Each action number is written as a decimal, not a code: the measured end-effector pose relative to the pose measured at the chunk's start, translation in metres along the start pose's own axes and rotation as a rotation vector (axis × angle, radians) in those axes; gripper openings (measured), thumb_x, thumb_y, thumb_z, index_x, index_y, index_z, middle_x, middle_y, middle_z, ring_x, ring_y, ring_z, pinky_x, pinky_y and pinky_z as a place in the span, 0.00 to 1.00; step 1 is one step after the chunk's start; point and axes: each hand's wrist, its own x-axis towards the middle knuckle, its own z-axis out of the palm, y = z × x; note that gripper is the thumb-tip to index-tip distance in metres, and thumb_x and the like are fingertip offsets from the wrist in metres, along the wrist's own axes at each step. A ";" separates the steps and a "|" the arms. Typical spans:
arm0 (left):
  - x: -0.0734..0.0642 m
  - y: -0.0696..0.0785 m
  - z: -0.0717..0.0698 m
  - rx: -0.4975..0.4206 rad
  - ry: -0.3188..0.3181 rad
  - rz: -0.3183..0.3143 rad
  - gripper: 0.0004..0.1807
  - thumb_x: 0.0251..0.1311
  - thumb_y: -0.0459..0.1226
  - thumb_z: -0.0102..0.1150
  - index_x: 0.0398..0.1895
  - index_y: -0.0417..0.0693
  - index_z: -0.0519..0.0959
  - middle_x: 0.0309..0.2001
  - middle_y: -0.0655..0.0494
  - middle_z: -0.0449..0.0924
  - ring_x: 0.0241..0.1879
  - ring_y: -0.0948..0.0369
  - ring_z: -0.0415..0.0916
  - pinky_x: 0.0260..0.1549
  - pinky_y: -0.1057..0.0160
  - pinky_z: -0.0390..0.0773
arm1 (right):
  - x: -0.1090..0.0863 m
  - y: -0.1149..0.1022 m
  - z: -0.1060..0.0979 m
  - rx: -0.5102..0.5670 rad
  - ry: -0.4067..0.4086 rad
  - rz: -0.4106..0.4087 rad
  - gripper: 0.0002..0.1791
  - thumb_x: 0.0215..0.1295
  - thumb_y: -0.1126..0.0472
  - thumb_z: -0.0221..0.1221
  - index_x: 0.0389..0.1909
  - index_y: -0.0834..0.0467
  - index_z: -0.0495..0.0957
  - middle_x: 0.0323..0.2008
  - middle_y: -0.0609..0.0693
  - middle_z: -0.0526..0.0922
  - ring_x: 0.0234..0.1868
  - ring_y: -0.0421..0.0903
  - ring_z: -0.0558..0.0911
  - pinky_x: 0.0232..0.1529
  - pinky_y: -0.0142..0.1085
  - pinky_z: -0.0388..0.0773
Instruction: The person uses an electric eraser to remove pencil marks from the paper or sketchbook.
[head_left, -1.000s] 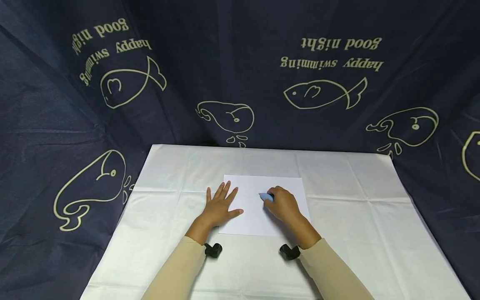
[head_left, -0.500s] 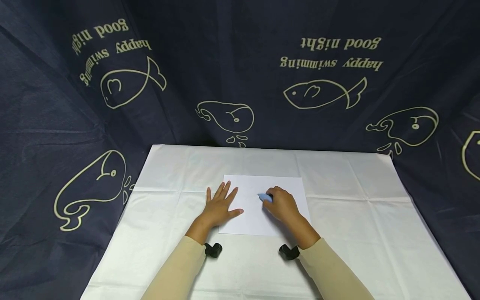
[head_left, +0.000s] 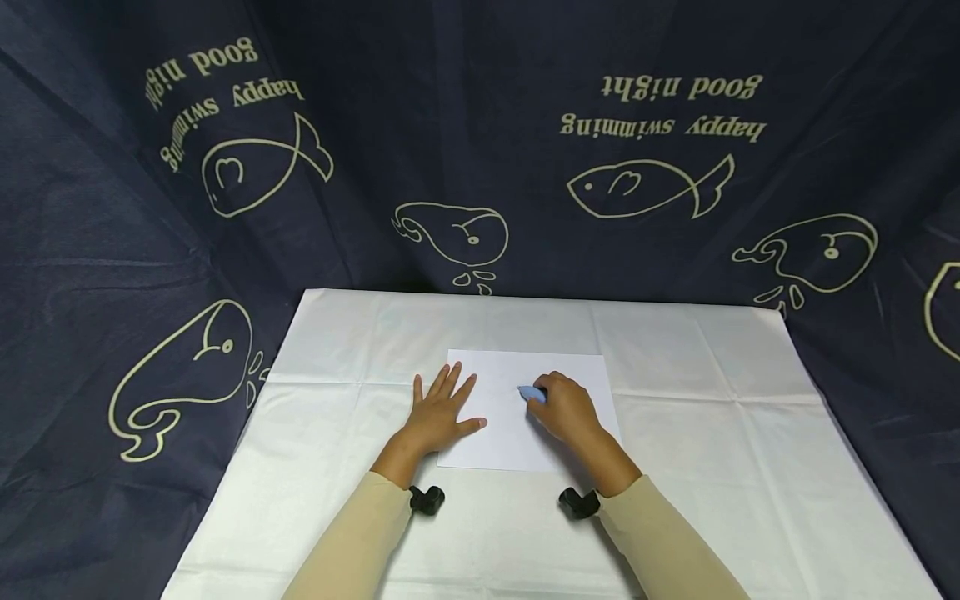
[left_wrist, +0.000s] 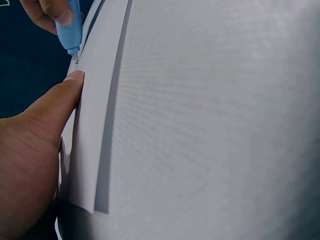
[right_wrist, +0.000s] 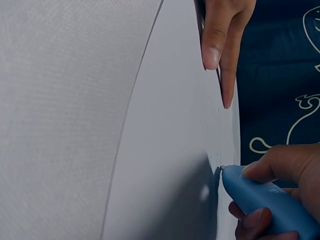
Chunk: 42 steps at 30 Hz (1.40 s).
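Note:
A sheet of white paper lies on the cloth-covered table. My left hand rests flat on its left side with the fingers spread. My right hand grips a light blue pen-shaped tool, seemingly an electric eraser, its tip pointing left. In the right wrist view the narrow tip of the electric eraser meets the paper, and tiny dark specks lie near it. The left wrist view shows the left thumb on the paper, pointing toward the tool.
A white cloth with fold creases covers the table. Behind and beside it hangs a dark blue curtain printed with fish and upside-down lettering. Dark devices, such as the one at the right wrist, sit at both cuffs.
The tip of the electric eraser has shifted slightly left and then back right over the paper, with the right hand following. The left hand and the paper have stayed put.

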 end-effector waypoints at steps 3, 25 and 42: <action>0.000 0.000 0.000 0.001 0.001 0.002 0.46 0.68 0.64 0.51 0.82 0.57 0.50 0.84 0.49 0.36 0.83 0.48 0.32 0.74 0.29 0.28 | 0.000 -0.001 0.000 0.005 -0.013 0.005 0.12 0.61 0.60 0.65 0.42 0.62 0.85 0.35 0.54 0.84 0.30 0.46 0.79 0.36 0.44 0.79; -0.001 0.001 -0.001 0.011 0.006 -0.001 0.45 0.68 0.64 0.52 0.82 0.57 0.51 0.84 0.49 0.37 0.83 0.49 0.33 0.74 0.29 0.30 | -0.001 -0.002 0.000 0.011 -0.017 0.010 0.12 0.60 0.60 0.65 0.41 0.61 0.85 0.36 0.54 0.85 0.32 0.48 0.81 0.37 0.46 0.80; -0.002 0.002 -0.002 0.002 0.011 0.000 0.45 0.68 0.64 0.51 0.82 0.57 0.52 0.83 0.48 0.38 0.83 0.48 0.33 0.74 0.29 0.30 | -0.002 -0.007 0.005 0.018 -0.010 -0.011 0.12 0.60 0.59 0.66 0.42 0.61 0.85 0.36 0.53 0.85 0.33 0.48 0.81 0.38 0.46 0.80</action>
